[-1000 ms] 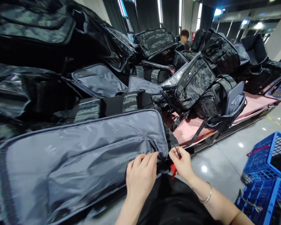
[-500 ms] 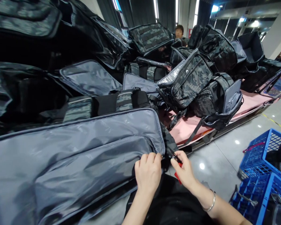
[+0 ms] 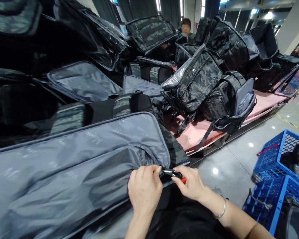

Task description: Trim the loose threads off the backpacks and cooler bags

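Observation:
A large open bag with grey lining (image 3: 72,166) lies in front of me. My left hand (image 3: 144,188) pinches the lining's edge near its lower right corner. My right hand (image 3: 191,183) is closed on a small red-handled cutter (image 3: 174,174), whose metal tip points left at the edge held by my left hand. A silver bracelet (image 3: 220,209) sits on my right wrist. Black fabric lies on my lap below both hands.
Many camouflage-patterned bags (image 3: 199,79) are piled on a pink-topped table (image 3: 264,103) that runs back to the right. A person (image 3: 186,28) sits behind the pile. Blue plastic crates (image 3: 279,179) stand on the shiny floor at the right.
Both hands have dropped lower along the bag's edge. The cutter's tip has turned to lie level and now reaches the edge pinched by my left hand.

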A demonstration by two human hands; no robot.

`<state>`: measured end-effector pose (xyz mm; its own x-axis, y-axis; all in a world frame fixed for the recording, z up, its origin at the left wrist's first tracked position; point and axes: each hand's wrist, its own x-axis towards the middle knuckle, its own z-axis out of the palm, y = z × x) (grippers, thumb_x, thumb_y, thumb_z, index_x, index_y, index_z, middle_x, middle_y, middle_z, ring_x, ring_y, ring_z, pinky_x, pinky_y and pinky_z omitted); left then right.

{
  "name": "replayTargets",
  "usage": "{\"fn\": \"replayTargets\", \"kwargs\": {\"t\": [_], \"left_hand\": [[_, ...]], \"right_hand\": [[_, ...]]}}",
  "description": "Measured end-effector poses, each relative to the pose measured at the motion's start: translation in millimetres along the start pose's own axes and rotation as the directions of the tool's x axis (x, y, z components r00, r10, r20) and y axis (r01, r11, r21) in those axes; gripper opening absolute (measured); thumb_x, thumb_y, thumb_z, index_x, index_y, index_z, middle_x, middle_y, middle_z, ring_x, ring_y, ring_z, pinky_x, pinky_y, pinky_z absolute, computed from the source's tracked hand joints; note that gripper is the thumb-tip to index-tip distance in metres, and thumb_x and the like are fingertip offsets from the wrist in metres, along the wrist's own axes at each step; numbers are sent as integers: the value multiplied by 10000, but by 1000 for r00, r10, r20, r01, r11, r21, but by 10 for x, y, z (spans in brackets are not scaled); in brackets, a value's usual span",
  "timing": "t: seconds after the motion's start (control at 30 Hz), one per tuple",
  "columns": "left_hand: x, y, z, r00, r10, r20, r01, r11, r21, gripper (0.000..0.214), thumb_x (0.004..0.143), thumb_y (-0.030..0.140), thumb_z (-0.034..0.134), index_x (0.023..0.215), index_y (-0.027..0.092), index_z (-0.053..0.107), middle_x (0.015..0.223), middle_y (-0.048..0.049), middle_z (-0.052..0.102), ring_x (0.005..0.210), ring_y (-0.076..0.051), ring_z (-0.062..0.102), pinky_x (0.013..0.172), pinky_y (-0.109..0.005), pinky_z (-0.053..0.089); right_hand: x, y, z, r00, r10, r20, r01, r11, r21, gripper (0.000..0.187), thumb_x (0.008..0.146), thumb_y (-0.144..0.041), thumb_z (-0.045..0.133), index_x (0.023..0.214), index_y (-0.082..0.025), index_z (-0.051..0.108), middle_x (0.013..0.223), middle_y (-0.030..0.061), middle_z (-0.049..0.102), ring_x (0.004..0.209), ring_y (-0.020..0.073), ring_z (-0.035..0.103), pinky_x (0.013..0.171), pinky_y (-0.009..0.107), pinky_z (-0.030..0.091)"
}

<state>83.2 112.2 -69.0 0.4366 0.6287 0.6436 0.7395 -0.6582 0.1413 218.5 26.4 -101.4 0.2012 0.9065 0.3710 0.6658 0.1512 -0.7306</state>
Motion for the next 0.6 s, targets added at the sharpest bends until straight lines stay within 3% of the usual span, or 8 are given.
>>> {"fn": "replayTargets", "kwargs": {"t": [0.4, 0.5, 0.6], "left_hand": [[-6, 22, -32, 999, -45, 12, 46, 999, -23, 194, 867, 234, 466, 707, 171, 554, 651, -59, 552, 651, -218, 457, 616, -324, 359], [2, 11, -23, 998, -58, 15, 59, 996, -67, 198, 872, 243, 454, 709, 174, 543, 659, -57, 551, 651, -212, 458, 626, -324, 366], [-1, -43, -52, 991, -132, 25, 135, 978, -159, 205, 878, 260, 440, 712, 183, 531, 654, -40, 537, 653, -196, 467, 632, -313, 371]], "right_hand": [[72, -39, -28, 996, 73, 56, -78, 993, 89, 206, 842, -326, 524, 984, -206, 612, 849, 24, 675, 747, 154, 614, 688, 237, 445], [88, -24, 4, 985, 151, 83, -168, 953, 251, 174, 823, -311, 545, 931, -204, 630, 815, 9, 663, 701, 137, 596, 655, 225, 439], [97, 23, 68, 965, 238, 108, -261, 845, 466, 137, 798, -306, 572, 850, -189, 620, 770, -1, 635, 682, 129, 573, 624, 218, 428]]}}
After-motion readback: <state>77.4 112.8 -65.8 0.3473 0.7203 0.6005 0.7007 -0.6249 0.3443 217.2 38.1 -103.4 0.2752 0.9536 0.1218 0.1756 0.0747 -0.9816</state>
